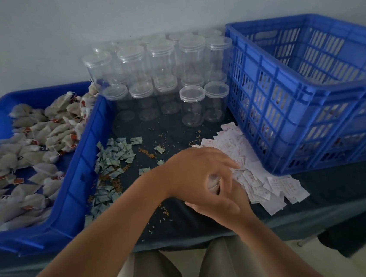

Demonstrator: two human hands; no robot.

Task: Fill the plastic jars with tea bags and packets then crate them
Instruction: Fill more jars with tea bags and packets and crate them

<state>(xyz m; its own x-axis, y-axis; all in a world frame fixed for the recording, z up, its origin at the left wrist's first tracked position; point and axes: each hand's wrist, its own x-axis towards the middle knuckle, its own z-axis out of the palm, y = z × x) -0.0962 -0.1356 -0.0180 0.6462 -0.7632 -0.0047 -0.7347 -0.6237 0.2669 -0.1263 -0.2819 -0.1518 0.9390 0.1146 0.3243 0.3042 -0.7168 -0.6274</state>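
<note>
Now the action is at the white packets (270, 187), a loose heap fanned over the dark table (176, 127) just in front of the blue crate (305, 112). The left hand (197, 173) reaches across from the left, palm down, fingers spread and loosely bent, with the index tip touching the near edge of that heap; nothing is plainly pinched. The right hand (220, 204) lies underneath it, mostly covered, so I cannot tell how its fingers are set. Something clear glints in the gap between the two hands, too hidden to name. Further back stand the clear jars (193, 105), lids on, upright and crowded in rows against the wall (119, 14), the nearest two just beside the crate's left side. Left of the hands a second scatter, the green-printed packets (116, 155), runs along the edge of a blue tray (82, 153). That tray holds the tea bags (41, 135), a jumbled pile with red tags showing. Brown grains (147, 153) are sprinkled over the cloth between the two packet heaps. The crate sits at the right, slatted walls up, with pale shapes dimly visible through the slats. Below the table edge are the person's knees (216, 270) in light trousers.
</note>
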